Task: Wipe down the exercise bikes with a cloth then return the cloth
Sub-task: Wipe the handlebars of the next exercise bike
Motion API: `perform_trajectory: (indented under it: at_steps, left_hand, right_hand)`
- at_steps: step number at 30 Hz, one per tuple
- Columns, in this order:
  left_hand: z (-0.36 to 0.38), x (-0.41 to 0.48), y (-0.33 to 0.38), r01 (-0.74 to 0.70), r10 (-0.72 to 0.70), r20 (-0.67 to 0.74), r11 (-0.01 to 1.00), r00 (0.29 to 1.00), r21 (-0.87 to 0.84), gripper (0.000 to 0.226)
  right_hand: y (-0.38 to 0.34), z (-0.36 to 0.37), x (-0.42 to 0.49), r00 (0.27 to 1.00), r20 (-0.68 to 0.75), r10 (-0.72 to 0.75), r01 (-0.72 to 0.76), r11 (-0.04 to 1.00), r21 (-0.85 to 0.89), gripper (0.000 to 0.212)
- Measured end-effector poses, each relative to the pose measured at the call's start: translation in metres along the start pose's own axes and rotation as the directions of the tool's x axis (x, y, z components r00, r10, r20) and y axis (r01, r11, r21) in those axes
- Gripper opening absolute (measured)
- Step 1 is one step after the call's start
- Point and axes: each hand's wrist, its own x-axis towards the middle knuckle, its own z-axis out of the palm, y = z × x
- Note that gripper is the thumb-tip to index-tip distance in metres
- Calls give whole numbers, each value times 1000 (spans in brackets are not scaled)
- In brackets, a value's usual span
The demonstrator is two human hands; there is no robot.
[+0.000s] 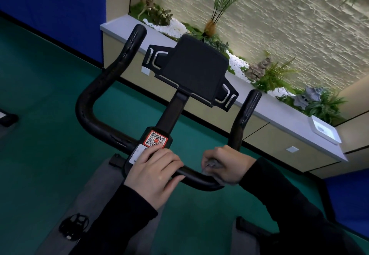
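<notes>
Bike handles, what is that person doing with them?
A person is wiping an exercise bike. The right hand grips a grey cloth wrapped against the handlebar, near its right bend. The left hand rests on the middle of the bar, just below the QR sticker, as if to steady it. The cloth is in use, so putting it back comes later.

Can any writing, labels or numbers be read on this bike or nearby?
No words can be read.
Red sticker on the bike's stem: a QR code, any print too blurred.
White label below it: partly under the left hand, too blurred.
White tag on the cabinet: too small.
</notes>
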Motion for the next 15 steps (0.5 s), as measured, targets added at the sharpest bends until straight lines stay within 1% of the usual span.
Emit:
perform_trajectory:
  at_steps: [2, 4, 5, 8, 9, 10, 11, 13, 14, 15]
  left_hand:
    - [0, 0, 0, -1, 1, 7, 1000, 1000, 2, 17]
    - [0, 0, -1, -1, 1, 17, 1000, 1000, 2, 18]
    - [-1, 0, -1, 0, 0, 20, 1000, 1000, 2, 18]
    - [-2, 0, 0, -3, 3, 25, 1000, 1000, 2, 18]
    - [-2, 0, 0, -3, 3, 29, 1000, 1000, 3, 18]
    - [-2, 0, 0, -4, 4, 36, 1000, 999, 4, 18]
    - [-3, 0, 0, -5, 5, 43, 1000, 999, 4, 19]
    - [-5, 1, 1, -5, 4, 53, 1000, 999, 6, 20]
    - [-5, 1, 1, -6, 6, 56, 1000, 998, 6, 20]
    - [-6, 1, 1, -8, 8, 57, 1000, 998, 5, 21]
  right_hand:
    - [5, -5, 2, 1000, 0, -7, 7, 993, -118, 9]
    - [7, -8, 3, 1000, -29, 2, -9, 969, -248, 10]
    - [7, -8, 4, 1000, -27, 1, -8, 966, -259, 10]
    - [2, -4, 3, 999, 48, -14, 19, 995, -94, 12]
    - [3, -4, 2, 998, 52, -19, 22, 998, -67, 11]
    - [6, -4, 2, 999, 30, -20, 22, 997, -80, 10]
    - [9, -4, 2, 1000, -9, -19, 18, 992, -123, 9]
    - [17, 1, 0, 990, -137, -24, -7, 975, -224, 8]
    - [20, 7, -2, 972, -233, -38, -13, 976, -216, 7]
    - [22, 16, -6, 939, -341, -48, -13, 985, -175, 7]
